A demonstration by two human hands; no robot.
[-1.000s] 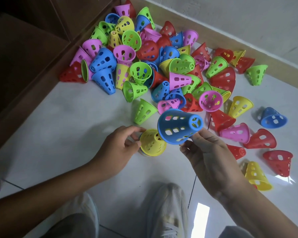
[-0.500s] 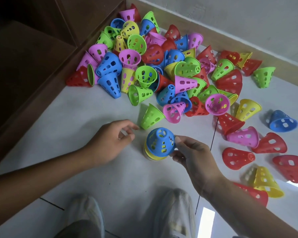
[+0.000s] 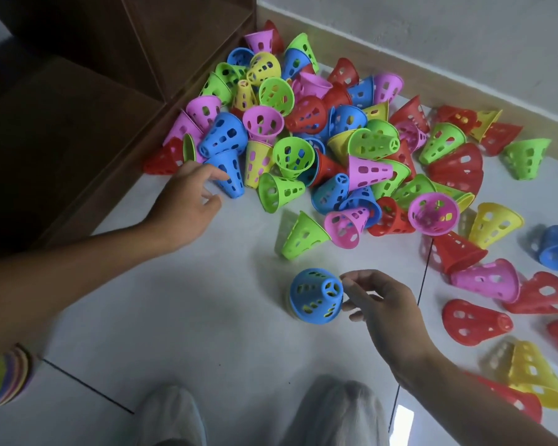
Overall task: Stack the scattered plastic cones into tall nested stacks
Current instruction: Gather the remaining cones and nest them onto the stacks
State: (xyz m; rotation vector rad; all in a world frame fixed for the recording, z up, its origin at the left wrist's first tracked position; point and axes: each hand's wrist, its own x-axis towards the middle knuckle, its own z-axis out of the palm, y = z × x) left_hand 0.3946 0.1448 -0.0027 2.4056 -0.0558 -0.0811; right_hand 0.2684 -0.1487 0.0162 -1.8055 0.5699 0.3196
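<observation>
On the pale floor (image 3: 207,317), a blue cone (image 3: 314,296) caps a small stack. The right hand (image 3: 384,304) hovers beside it, loose and empty. The left hand (image 3: 184,201), fingers spread, reaches for the pile (image 3: 319,140). These cones look light, stiff; grip the rim.

The blue perforated plastic cone (image 3: 316,296), a second ago held in the air above the yellow plastic cone, now sits nested over it on the floor, yellow showing only through its holes. The right hand (image 3: 384,304) has let go, its loosely curled fingertips just beside the cone's narrow top. The left hand (image 3: 187,201) has left the stack and reaches to the pile, its fingers at a blue cone lying on its side (image 3: 227,173).
</observation>
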